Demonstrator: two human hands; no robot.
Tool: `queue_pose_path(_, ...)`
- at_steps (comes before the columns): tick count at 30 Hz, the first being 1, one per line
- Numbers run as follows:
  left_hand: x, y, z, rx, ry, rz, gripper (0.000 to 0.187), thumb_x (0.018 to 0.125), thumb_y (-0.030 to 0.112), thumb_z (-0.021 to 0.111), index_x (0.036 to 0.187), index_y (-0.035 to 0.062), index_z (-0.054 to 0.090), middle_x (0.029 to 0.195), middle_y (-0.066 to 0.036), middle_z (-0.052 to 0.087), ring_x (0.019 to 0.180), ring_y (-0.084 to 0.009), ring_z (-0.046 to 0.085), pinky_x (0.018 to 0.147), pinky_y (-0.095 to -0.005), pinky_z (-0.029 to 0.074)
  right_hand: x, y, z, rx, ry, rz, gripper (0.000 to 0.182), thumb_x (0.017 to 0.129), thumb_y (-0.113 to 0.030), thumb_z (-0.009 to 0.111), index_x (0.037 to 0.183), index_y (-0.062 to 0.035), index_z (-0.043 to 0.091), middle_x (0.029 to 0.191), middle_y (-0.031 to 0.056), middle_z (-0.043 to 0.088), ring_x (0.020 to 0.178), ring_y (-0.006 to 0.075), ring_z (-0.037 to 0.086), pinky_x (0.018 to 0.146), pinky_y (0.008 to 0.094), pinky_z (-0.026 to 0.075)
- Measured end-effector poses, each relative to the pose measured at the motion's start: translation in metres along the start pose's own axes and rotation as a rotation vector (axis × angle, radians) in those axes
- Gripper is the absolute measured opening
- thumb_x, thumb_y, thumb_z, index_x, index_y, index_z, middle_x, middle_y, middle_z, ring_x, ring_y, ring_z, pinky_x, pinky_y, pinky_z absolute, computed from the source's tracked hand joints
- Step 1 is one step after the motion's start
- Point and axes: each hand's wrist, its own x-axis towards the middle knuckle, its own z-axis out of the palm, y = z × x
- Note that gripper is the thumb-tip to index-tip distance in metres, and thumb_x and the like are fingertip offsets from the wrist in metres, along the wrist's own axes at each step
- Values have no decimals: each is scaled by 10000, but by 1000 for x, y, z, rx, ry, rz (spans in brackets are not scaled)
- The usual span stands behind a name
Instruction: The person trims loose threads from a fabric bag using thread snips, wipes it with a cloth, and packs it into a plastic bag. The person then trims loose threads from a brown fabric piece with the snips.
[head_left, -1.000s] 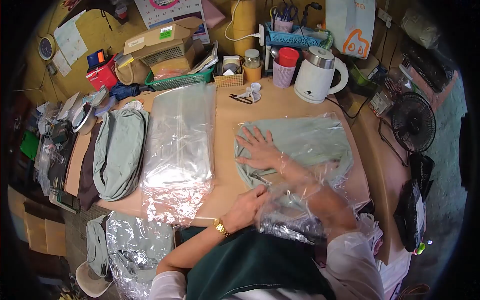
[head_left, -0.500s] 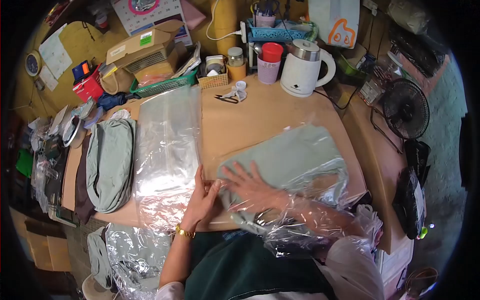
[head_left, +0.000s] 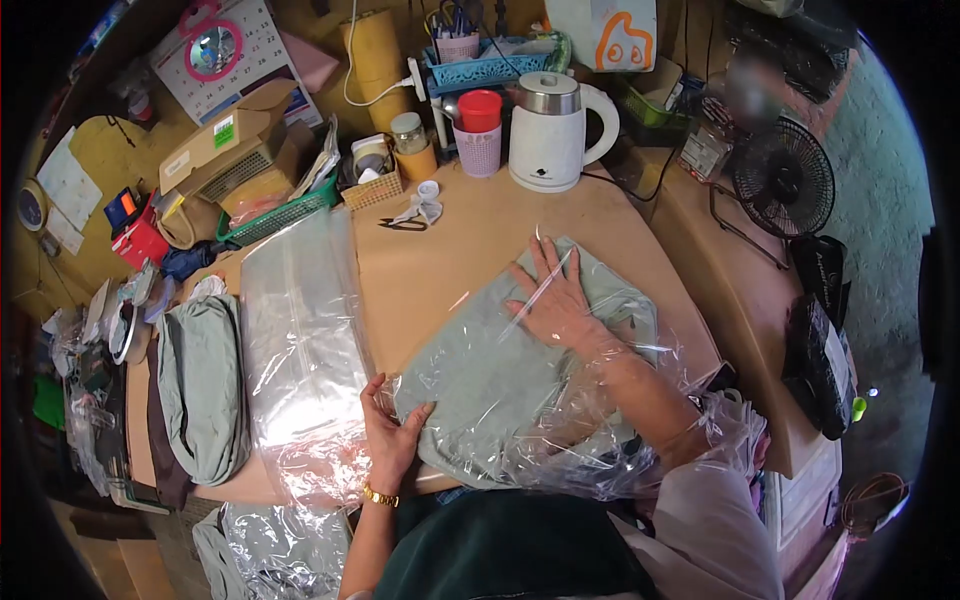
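Observation:
A grey-green folded cloth [head_left: 480,350] lies on the brown table inside a clear plastic bag [head_left: 640,400]. My right hand [head_left: 555,305] is spread on the cloth's upper part, with the clear plastic over the hand and forearm. At the cloth's left edge is my left hand [head_left: 395,430], thumb and fingers apart around the corner. Left of it lies a stack of flat clear plastic bags [head_left: 305,340]. Another grey-green folded cloth [head_left: 203,390] rests further left.
Along the back stand a white kettle [head_left: 545,135], a red cup [head_left: 480,110], a jar [head_left: 408,132], a green basket [head_left: 285,215] and small scissors [head_left: 402,225]. A black fan [head_left: 783,180] stands at the right. Bagged cloth [head_left: 285,550] lies below the table's front edge.
My right hand has slid up and right over the cloth, inside the plastic. The cloth now lies turned, nearer my left hand. The whole view has shifted and tilted.

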Motion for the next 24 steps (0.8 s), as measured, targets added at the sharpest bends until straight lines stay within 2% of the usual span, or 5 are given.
queue_pose_path(5,-2,1,1,52,33,-20,702,826,-20,724,1373,-8,282,1278,-200,482,1199,-246,509,1016,-348,442,9,3,-8,142,137,-164,663,866,-416,614,1326,44,487,1488,277,298,1418,414,229,1168,542,120)
queue_pose_path(7,-2,-2,-1,40,35,-43,688,837,-8,718,1372,-11,285,1282,-201,475,1200,-244,507,1020,-348,433,12,-4,-30,278,-387,115,664,836,-410,645,1320,22,505,1474,300,301,1384,439,261,1153,544,138)
queue_pose_path(11,-3,-6,-3,22,25,-58,687,837,-9,719,1372,-10,288,1284,-198,471,1192,-247,513,1016,-347,436,10,1,-9,243,-305,172,713,847,-446,621,1370,11,462,1482,307,285,1370,437,270,1136,558,153)
queue_pose_path(13,-5,-5,-1,9,54,7,683,834,15,741,1366,8,314,1247,-176,519,1122,-228,562,949,-321,475,4,6,11,29,57,55,769,858,-513,584,1412,-7,415,1506,300,246,1395,442,231,1134,594,137)
queue_pose_path(24,-8,-5,-20,-203,33,-319,806,812,92,780,1423,-32,269,1267,-209,534,1107,-254,591,928,-341,513,20,12,21,57,-201,25,893,857,-690,495,1506,-112,287,1562,282,134,1446,444,139,1120,648,139)
